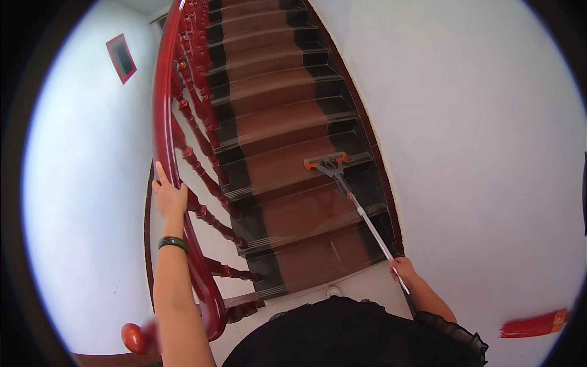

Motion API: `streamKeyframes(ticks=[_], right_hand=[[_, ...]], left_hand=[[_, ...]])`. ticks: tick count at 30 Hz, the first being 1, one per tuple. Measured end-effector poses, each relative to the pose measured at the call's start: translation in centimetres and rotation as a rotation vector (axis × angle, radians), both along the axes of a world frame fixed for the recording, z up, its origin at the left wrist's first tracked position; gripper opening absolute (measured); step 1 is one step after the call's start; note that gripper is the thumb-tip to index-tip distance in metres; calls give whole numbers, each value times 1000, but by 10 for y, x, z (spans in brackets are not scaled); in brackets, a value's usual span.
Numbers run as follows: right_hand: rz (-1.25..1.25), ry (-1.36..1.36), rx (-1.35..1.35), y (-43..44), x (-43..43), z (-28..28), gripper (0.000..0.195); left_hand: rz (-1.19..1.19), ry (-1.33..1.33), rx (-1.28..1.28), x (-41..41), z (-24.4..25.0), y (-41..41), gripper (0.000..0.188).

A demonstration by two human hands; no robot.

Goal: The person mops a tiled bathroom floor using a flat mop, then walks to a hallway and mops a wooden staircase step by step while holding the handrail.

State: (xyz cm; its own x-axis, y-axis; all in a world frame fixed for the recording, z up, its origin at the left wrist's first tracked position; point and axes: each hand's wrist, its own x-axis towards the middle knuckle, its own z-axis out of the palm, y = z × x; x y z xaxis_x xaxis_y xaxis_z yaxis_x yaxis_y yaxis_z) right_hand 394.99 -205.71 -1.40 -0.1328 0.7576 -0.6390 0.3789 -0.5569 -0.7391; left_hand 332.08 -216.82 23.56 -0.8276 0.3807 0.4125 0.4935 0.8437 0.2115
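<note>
My left hand [170, 197] rests on the glossy red wooden handrail [163, 114], its fingers laid over the top and one pointing up along the rail. A dark green bangle [173, 244] circles that wrist. In my right hand [401, 269] is the white pole of a sponge mop [375, 231], gripped near its lower end. The pole slants up and left to the mop head [326, 161], which has orange end pieces and lies on a stair tread near the right side. Brown and black stone stairs [293, 153] rise ahead of me.
Turned red balusters [202, 167] line the left side. A white wall [458, 137] with dark red skirting [369, 124] bounds the right. A red hanging strip [532, 324] is at lower right, and a round newel knob [133, 338] at lower left. One shoe [334, 291] shows below the stairs.
</note>
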Motion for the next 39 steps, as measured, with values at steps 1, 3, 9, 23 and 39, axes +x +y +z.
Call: streamKeyframes(ticks=[1, 3, 9, 23, 39], right_hand=[[-21, 6, -8, 8, -1, -3, 26], [5, 56, 27, 41, -14, -14, 25], [-56, 85, 9, 140, -77, -35, 26], [-123, 86, -20, 41, 58, -3, 24], [23, -95, 71, 241, 31, -30, 23]], left_hand=[[0, -15, 3, 1, 0, 0, 93], [-1, -30, 14, 2, 1, 1, 93], [20, -77, 19, 8, 5, 1, 92], [-23, -75, 83, 14, 5, 3, 90], [-72, 4, 132, 8, -8, 2, 89]])
